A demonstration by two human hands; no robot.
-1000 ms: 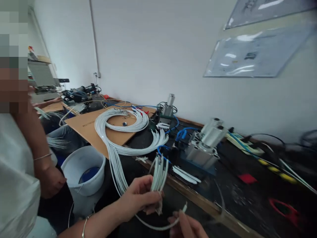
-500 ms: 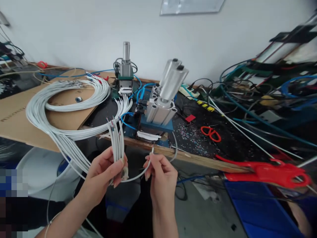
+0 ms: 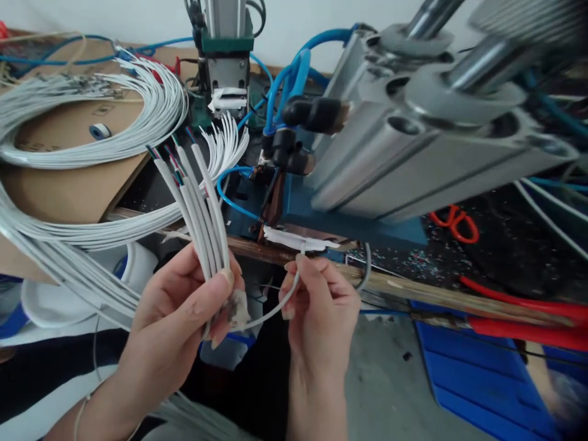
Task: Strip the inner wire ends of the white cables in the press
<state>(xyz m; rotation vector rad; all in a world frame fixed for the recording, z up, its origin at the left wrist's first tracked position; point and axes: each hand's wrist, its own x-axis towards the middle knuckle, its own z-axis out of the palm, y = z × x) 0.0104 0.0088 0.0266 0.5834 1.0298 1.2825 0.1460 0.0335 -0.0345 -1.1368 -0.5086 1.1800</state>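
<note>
A bunch of white cables is gripped upright in my left hand, thumb across the front. Coloured wire ends stick out at their tops. My right hand pinches one single white cable near its end, with the tip pointing up. That cable curves back toward the bunch. Its tip is close to the front edge of a pneumatic press, just below a strip of white padding; whether they touch I cannot tell.
A large coil of white cables lies on cardboard at the left, with a small spool. Behind stands a second press. Red-handled scissors and wire scraps lie at right. A red tool juts past the wooden edge.
My view has come closer to the bench, so the press looks much larger. The single cable's tip is now nearer the padded press edge. Both hands keep their holds.
</note>
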